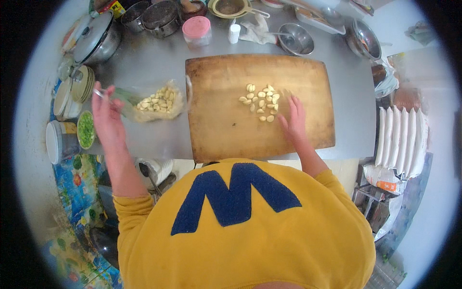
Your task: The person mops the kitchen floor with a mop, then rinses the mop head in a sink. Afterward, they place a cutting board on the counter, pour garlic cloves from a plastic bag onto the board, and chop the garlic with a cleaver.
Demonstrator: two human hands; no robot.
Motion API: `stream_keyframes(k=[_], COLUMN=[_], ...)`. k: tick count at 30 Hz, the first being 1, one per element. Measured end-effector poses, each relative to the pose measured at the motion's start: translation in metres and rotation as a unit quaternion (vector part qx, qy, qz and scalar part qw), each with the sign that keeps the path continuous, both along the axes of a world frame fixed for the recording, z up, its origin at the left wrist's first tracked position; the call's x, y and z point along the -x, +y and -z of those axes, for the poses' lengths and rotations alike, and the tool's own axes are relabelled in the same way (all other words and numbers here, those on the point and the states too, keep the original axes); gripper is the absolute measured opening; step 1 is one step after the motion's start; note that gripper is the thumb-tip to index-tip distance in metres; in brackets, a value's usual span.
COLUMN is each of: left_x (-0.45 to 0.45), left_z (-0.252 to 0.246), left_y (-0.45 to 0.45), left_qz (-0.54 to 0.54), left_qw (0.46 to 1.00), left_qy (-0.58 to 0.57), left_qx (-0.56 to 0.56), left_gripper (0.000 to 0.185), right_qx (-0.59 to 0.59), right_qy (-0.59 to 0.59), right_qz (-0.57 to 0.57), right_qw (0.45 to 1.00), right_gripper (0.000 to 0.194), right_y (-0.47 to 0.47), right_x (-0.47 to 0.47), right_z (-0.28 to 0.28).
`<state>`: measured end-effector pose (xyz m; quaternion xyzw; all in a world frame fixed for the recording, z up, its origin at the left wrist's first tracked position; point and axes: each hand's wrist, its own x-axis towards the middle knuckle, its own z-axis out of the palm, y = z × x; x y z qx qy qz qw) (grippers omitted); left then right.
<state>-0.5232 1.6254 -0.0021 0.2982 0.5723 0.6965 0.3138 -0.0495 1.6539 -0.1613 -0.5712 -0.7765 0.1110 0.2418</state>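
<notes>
Peeled garlic cloves lie in a loose group on a wooden cutting board. Just right of them, my right hand rests on or just over the board, fingers apart and holding nothing. To the left of the board is a clear plastic bag with more peeled cloves inside. My left hand is raised and blurred at the bag's left end. Thin film reaches towards its fingers, but whether they grip it cannot be made out. A small shiny thing shows at those fingers.
A bowl of chopped greens and a lidded tub stand at left, near stacked plates. Along the back are a lidded pot, a pink-lidded jar and a steel bowl. White packets stand at right.
</notes>
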Motion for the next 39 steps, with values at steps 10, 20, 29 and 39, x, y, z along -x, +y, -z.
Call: stream_keyframes(k=[10, 20, 29, 39], left_x=[0.015, 0.042, 0.002, -0.198], left_z=[-0.012, 0.053, 0.034, 0.148], left_y=[0.007, -0.043, -0.056, -0.004], left_qz=[-0.032, -0.074, -0.222, 0.210], left_qw=[0.998, 0.986, 0.810, 0.846], left_qy=[0.043, 0.117, 0.537, 0.480], left_qx=[0.045, 0.096, 0.082, 0.101], left_gripper=[0.046, 0.047, 0.058, 0.083], right_qx=[-0.052, -0.045, 0.101, 0.022], right_qy=[-0.100, 0.112, 0.192, -0.131], right_qz=[-0.071, -0.052, 0.289, 0.243], right_qw=[0.991, 0.991, 0.932, 0.961], right_gripper=[0.026, 0.006, 0.017, 0.024], right_y=[0.025, 0.037, 0.055, 0.042], right_x=[0.087, 0.062, -0.111, -0.188], right_z=[0.004, 0.013, -0.006, 0.020])
